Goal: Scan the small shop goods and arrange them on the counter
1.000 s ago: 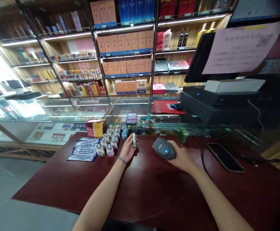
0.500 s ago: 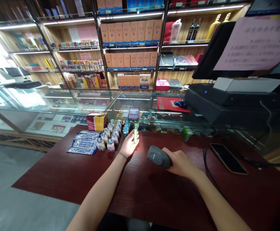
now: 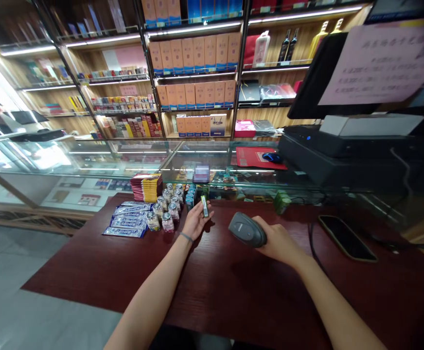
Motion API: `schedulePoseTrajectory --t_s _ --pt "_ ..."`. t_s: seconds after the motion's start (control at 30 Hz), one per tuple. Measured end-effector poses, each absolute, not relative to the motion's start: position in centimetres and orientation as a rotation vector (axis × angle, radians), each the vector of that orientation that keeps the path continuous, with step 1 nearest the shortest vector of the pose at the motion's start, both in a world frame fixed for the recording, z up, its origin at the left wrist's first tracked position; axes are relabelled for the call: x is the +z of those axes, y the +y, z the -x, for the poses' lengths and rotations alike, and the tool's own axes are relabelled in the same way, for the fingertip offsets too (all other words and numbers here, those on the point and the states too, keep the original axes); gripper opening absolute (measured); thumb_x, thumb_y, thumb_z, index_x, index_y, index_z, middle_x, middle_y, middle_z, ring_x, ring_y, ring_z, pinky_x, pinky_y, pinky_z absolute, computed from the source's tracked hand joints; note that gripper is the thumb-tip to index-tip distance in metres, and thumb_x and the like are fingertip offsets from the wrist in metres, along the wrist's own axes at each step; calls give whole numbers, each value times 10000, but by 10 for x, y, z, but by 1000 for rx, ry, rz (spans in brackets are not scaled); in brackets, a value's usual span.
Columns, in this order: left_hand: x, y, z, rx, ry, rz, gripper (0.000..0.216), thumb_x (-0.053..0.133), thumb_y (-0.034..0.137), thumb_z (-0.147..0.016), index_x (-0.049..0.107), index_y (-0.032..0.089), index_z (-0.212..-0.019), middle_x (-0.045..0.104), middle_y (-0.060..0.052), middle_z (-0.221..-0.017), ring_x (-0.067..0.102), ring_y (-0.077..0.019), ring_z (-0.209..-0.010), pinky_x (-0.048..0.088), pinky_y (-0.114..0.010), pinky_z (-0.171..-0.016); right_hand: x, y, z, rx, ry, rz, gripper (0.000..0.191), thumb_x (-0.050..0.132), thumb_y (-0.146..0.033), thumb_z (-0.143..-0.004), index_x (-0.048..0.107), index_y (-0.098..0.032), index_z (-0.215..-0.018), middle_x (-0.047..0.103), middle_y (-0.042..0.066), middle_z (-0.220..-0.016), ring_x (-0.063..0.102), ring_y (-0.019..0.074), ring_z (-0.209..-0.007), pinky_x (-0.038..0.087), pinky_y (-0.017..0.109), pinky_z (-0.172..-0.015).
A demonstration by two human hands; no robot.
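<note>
My left hand [image 3: 195,221] is closed on a slim green pack [image 3: 204,206], held upright above the dark red table; its print is too small to read. In my right hand [image 3: 275,240] is a grey barcode scanner [image 3: 246,229], gripped by its handle, its head turned left toward the pack. Just left of the pack stand several small jars [image 3: 167,222] with silvery lids, in rows. Some small blue-green containers [image 3: 190,198] stand between the jars and my left hand.
Blue-and-white packets [image 3: 126,223] lie left of the jars, with a yellow-and-red stack [image 3: 146,187] behind. A green box [image 3: 281,201], a phone [image 3: 346,238] and a cable [image 3: 312,248] are on the right. A glass counter [image 3: 183,150] and monitor [image 3: 317,78] stand beyond.
The bright light on my left hand and the pack has gone. The pack's top has tipped slightly left. The scanner has shifted a little to the right and up.
</note>
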State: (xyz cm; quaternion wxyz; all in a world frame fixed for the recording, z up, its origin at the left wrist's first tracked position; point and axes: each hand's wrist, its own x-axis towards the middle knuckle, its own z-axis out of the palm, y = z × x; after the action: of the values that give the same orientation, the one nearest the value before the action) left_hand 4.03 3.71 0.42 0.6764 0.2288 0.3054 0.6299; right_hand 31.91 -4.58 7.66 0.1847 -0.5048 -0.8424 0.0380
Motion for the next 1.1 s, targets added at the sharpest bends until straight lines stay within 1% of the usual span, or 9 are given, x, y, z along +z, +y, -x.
schedulePoseTrajectory --t_s 0.13,0.23,0.3,0.43,0.57,0.63,0.77,0.9,1.1 --pt "3 36 -41 1453 725 -586 303 811 259 -831 707 160 -1097 727 -98 -1192 712 -218 -1085 567 -484 -1028 76 -41 -324 179 -2323 1445 421 681 -233 -775 551 -264 -1174 792 28 -832 784 324 -763 424 289 -597" --pt "1 38 -47 1500 812 -728 427 848 299 -784 684 167 -1156 725 -105 -1187 720 -247 -1097 592 -446 -968 75 -38 -328 195 -2277 1425 400 677 -258 -772 569 -273 -1157 789 25 -827 780 316 -746 435 290 -601" --pt "-1 41 -52 1588 945 -864 454 847 312 -776 677 165 -1170 732 -115 -1180 722 -252 -1098 590 -413 -958 75 -37 -331 201 -2239 1392 408 689 -270 -759 582 -281 -1152 788 21 -829 778 308 -746 445 287 -604" --pt "-6 50 -61 1781 1190 -1058 375 772 260 -838 669 163 -1185 733 -135 -1220 707 -242 -1144 554 -398 -1031 76 -36 -337 251 -2176 1346 407 690 -290 -755 599 -285 -1152 784 15 -813 777 299 -749 459 281 -603" --pt "-9 64 -69 1826 1352 -1085 354 726 148 -850 663 174 -1198 720 -131 -1266 687 -234 -1202 507 -407 -1110 80 -37 -340 292 -2118 1334 402 690 -292 -746 608 -286 -1139 784 16 -810 779 294 -756 467 277 -609" --pt "-10 71 -72 1820 1439 -1119 350 717 142 -858 663 182 -1202 722 -125 -1259 680 -235 -1215 498 -407 -1120 82 -37 -341 308 -2101 1327 394 685 -293 -744 613 -285 -1132 780 14 -795 775 289 -738 465 277 -605" --pt "-11 81 -79 1788 1642 -1201 308 704 175 -883 659 193 -1187 723 -116 -1240 686 -231 -1183 502 -401 -1099 84 -38 -342 336 -2080 1313 376 675 -304 -748 613 -277 -1119 773 14 -775 764 280 -700 454 275 -586" --pt "-10 87 -81 1694 1835 -1184 281 724 191 -875 637 190 -1142 737 -121 -1174 711 -240 -1111 534 -397 -1024 84 -38 -343 349 -2072 1316 340 662 -306 -750 605 -269 -1083 770 23 -781 761 276 -701 452 274 -589" --pt "-8 95 -82 1636 1919 -1188 300 730 196 -878 583 183 -1139 739 -143 -1154 717 -249 -1115 540 -369 -976 83 -37 -344 396 -2077 1310 338 622 -320 -759 569 -246 -1085 761 41 -821 752 269 -708 452 283 -607"
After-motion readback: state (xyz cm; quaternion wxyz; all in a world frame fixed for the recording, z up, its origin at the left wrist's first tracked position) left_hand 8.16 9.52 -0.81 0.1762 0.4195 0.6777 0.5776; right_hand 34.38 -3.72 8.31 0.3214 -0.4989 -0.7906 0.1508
